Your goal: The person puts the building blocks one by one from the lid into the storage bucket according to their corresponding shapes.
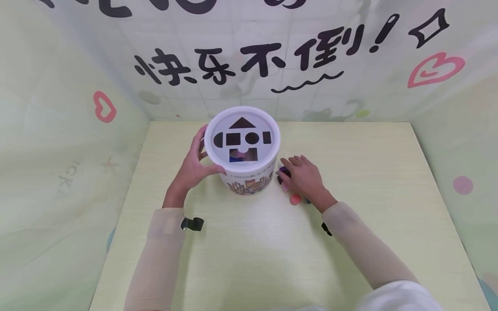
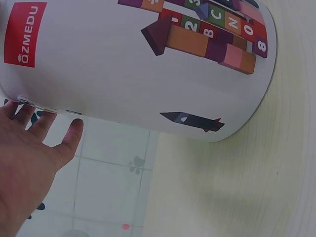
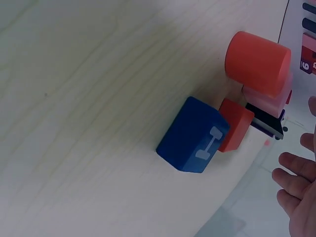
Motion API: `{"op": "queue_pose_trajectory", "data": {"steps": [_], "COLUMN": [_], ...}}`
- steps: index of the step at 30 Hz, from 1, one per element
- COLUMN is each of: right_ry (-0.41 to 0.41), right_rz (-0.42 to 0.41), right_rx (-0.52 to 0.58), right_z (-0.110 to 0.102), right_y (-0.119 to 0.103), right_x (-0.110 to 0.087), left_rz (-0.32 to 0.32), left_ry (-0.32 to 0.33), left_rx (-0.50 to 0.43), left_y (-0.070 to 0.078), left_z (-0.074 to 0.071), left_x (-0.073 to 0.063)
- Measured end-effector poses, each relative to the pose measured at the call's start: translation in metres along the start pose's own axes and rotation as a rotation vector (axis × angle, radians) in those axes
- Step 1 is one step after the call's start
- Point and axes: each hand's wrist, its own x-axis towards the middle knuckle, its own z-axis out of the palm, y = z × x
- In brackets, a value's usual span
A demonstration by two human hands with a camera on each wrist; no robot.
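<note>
A white bucket [image 1: 249, 183] with pictures of letter and number blocks stands upright on the table. Its white lid [image 1: 267, 149] has cut-out shapes, and a bit of blue shows through the lowest hole. My left hand [image 1: 194, 168] grips the bucket's left side near the rim, thumb in front and fingers behind. Right of the bucket, my right hand [image 1: 305, 177] reaches over several blocks, its fingers extended. Below it lie a red cylinder [image 3: 256, 63], a blue block [image 3: 190, 136], a red block [image 3: 236, 123] and a pink block [image 3: 269, 101]. A dark purple block [image 1: 285, 171] is beside the fingertips.
The pale wooden table [image 1: 241, 255] runs back to a printed cloth wall [image 1: 233, 97] with black lettering. Similar cloth walls hang on the left and right. A black strap [image 1: 192, 223] is on the left wrist.
</note>
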Motion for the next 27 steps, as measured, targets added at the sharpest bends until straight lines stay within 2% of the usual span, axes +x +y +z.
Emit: {"op": "queue_pose_trajectory", "data": {"steps": [5,12,20,27], "right_ry": [-0.014,0.026,0.051,0.127], "right_rz": [0.016,0.01,0.023,-0.024], "right_rx": [-0.016,-0.086,-0.091,-0.119], "right_z": [0.004,0.012,0.017,0.019], "right_y": [-0.004,-0.007,-0.01,-0.009], "right_x": [0.005,0.008,0.007,0.005], "left_rz": [-0.002,-0.005,-0.011,-0.006], "left_ry": [-0.003,-0.002,-0.003,-0.003], "left_rx": [0.005,0.009,0.014,0.002], "left_y": [0.0,0.001,0.002,0.003], "left_z": [0.0,-0.001,0.0,0.0], "left_x": [0.0,-0.001,-0.001,-0.001]}}
